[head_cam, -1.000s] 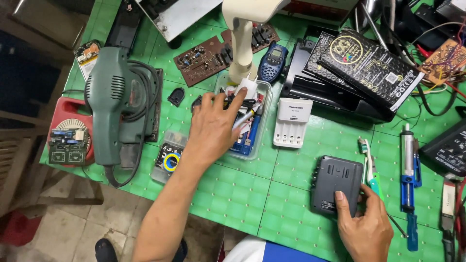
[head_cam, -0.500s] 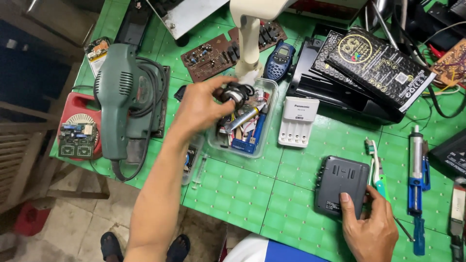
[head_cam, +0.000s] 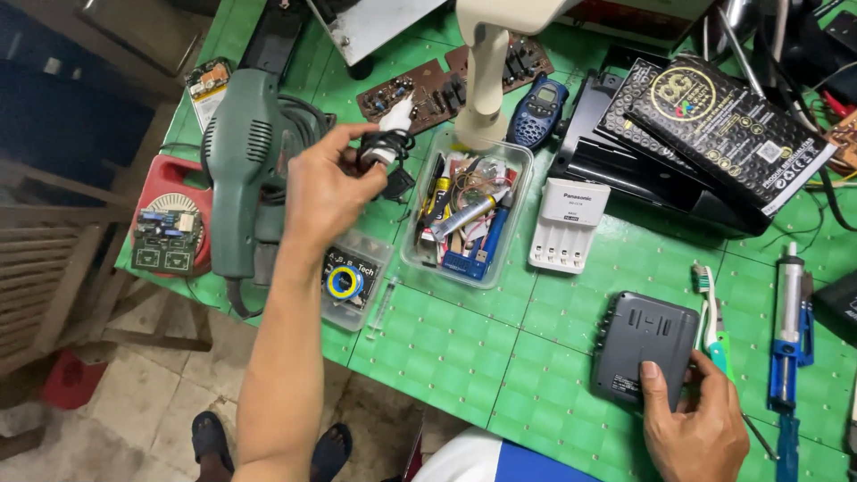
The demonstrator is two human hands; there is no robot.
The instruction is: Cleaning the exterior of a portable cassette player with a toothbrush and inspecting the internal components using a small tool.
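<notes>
The left hand [head_cam: 326, 192] is raised above the green gridded mat [head_cam: 446, 348], between the green power tool [head_cam: 241, 170] and the clear plastic parts tray [head_cam: 469, 219], with thumb and fingers pinched shut on a small white plug wound with thin black cord [head_cam: 386, 143]. It looks like a little adapter or connector with its lead coiled round it, though it is too small in this view to be sure. Such a piece would be light and easy to lift in a fingertip pinch; the white body is hard moulded plastic, smooth and a little slippery, while the cord is soft and limp and would uncoil if only the wire were held. The firm body is the sounder place to grip, as the fingers do now, with the coil trapped against it. The right hand [head_cam: 696, 428] rests low at the near edge, its thumb pressed flat on the corner of a dark grey ribbed plastic box [head_cam: 644, 344], probably a charger or power pack, with the fingers curled loosely beside it rather than closed round it. Just right of that box lies a green-and-white toothbrush [head_cam: 710, 308]. The tray holds a clutter of rigid small parts: a metal cylinder, blue plastic pieces, fine wire. A white battery charger [head_cam: 564, 228] sits touching the tray's right side.
</notes>
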